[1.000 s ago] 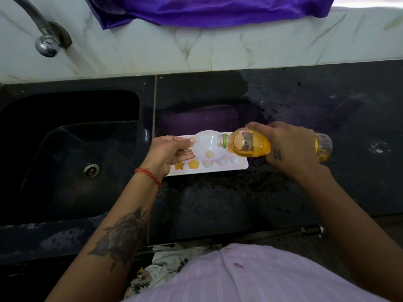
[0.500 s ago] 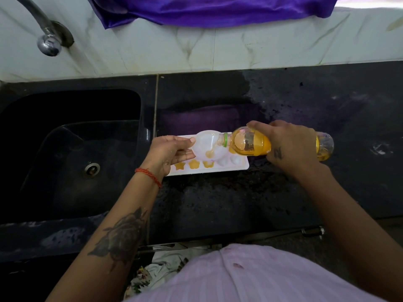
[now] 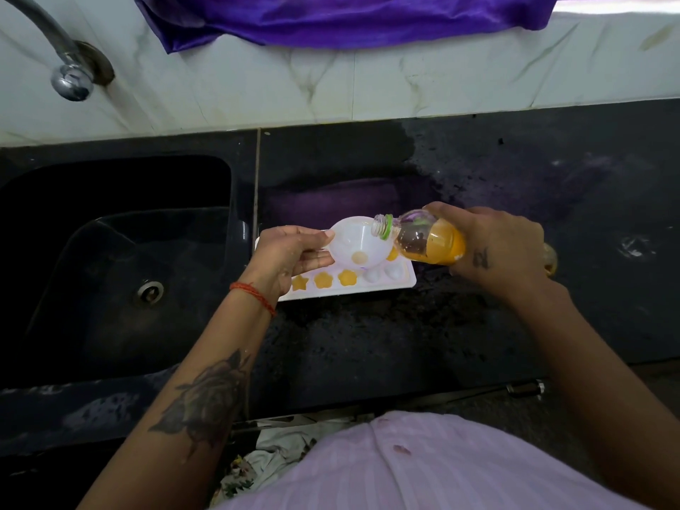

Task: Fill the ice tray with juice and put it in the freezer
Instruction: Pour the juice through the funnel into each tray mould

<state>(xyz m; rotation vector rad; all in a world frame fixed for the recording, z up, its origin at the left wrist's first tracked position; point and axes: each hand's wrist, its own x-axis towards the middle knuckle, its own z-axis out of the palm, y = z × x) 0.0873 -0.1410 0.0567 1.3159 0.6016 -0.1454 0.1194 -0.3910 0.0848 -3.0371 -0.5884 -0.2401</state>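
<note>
Bottle (image 3: 428, 242) tipped back, neck raised; right hand (image 3: 496, 248) grip around it, left hand (image 3: 290, 255) grip pinching funnel (image 3: 358, 246).

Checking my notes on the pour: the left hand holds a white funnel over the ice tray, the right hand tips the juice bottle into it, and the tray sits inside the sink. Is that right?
Not quite. The ice tray sits on the black counter, to the right of the sink, not inside it, as the head view shows. The rest holds: the left hand holds the white funnel over the tray, and the right hand tips the juice bottle into it.

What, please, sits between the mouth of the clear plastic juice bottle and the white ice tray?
In the head view, a white plastic funnel, held by the left hand, sits between the bottle and the tray.
</note>
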